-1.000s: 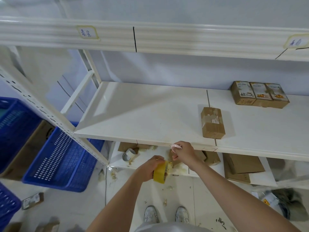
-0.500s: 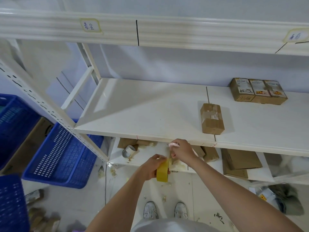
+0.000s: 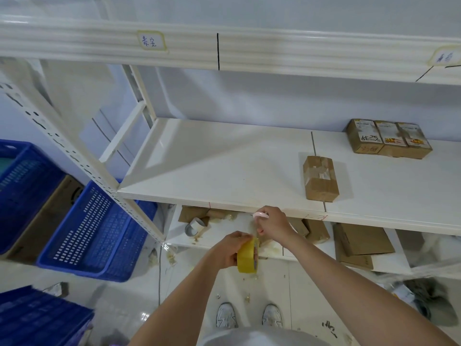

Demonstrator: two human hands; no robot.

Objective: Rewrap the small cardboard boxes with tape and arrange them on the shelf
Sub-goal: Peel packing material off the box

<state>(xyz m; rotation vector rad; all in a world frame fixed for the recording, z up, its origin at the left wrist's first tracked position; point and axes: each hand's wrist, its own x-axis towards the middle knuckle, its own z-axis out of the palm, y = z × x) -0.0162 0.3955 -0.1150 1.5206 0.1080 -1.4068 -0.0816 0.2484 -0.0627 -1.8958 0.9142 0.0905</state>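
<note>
Cardboard box (image 3: pixel 320 178), small and brown with patches of old tape across its top, lies alone near the front edge of the middle shelf (image 3: pixel 224 171), well apart from the hands. From the head camera I see three more small boxes (image 3: pixel 389 139) lined up touching one another at the back right of the same shelf.

Below the shelf's front edge, the left hand (image 3: pixel 225 250) grips a roll of yellow tape (image 3: pixel 247 255), fingers curled round it. The right hand (image 3: pixel 273 224) is curled just above the roll, pinching at something by the roll's top edge; a pale pink object (image 3: pixel 260 215) shows at its fingers, but I cannot tell what it is. I cannot make out any strip of tape between the hands.

My reading: the step in hand is freeing the tape's end. The next move would call for drawing out a length and carrying it up to the lone box.

Blue crates (image 3: pixel 97 233) stand on the floor at left.
</note>
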